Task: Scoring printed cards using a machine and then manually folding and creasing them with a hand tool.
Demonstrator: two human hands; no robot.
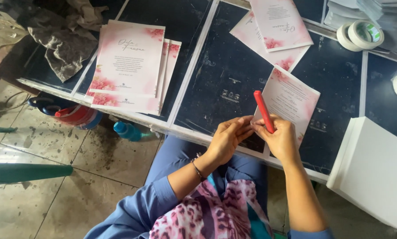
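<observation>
A pink floral card [291, 99] lies tilted on the dark table [220, 75] in front of me. My right hand [280, 139] grips a red stick-shaped tool [263, 110] that points up over the card's lower left corner. My left hand [227, 139] meets the right hand at that same corner, its fingertips pinching the card's edge. A thin bracelet circles my left wrist.
A stack of pink floral cards [130, 66] sits at the left, more cards [276, 31] at the top. Two tape rolls [360, 34] lie top right, a white block [375, 170] at the right edge. Crumpled cloth [61, 40] is top left; a blue bottle [127, 131] stands on the floor.
</observation>
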